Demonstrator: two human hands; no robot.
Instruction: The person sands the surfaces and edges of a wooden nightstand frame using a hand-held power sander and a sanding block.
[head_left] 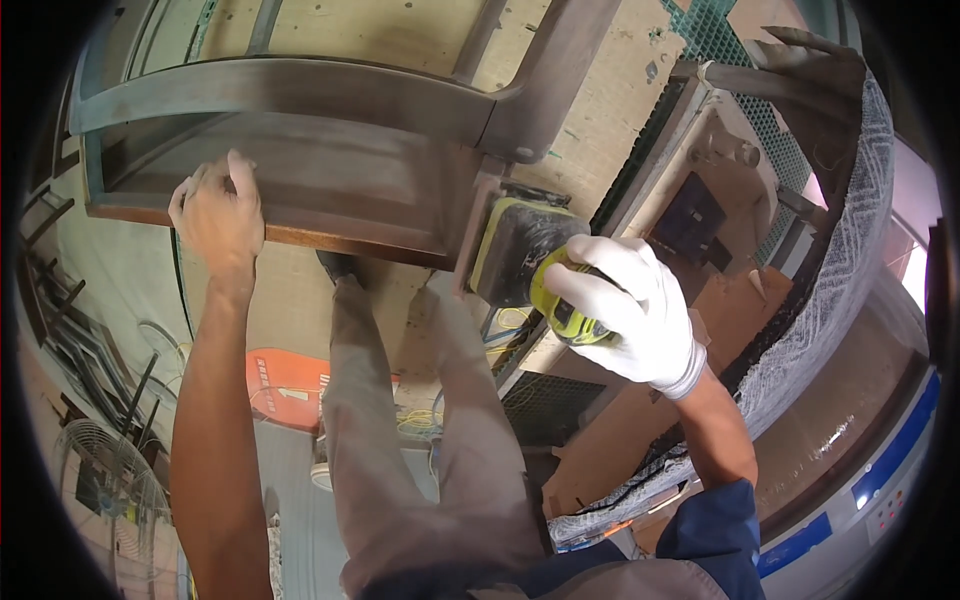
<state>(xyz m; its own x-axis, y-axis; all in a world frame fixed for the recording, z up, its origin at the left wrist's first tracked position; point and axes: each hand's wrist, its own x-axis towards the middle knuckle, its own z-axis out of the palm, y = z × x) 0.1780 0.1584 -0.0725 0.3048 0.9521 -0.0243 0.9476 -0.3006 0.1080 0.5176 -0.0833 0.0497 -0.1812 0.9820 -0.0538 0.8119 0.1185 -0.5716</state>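
Observation:
A dark brown wooden chair (300, 90) lies across the upper left, with a curved rail, a post and a flat seat panel (370, 170). My bare left hand (220, 210) rests with curled fingers over the near edge of this panel, gripping it. In a white glove, my right hand (640, 310) wraps round the body of a yellow-green and black power sander (525, 250). The sander's flat pad is turned on its side and stands against the right end of the panel. The exact contact there is partly hidden by the tool.
At right stands a bench (730, 290) with cardboard, its rim wrapped in patterned grey cloth (840, 260). Green mesh (715, 40) shows behind. A wire fan (110, 490) and stacked dark frames (80, 340) stand at left. An orange sign (285, 385) and yellow cords (415, 420) lie by my legs.

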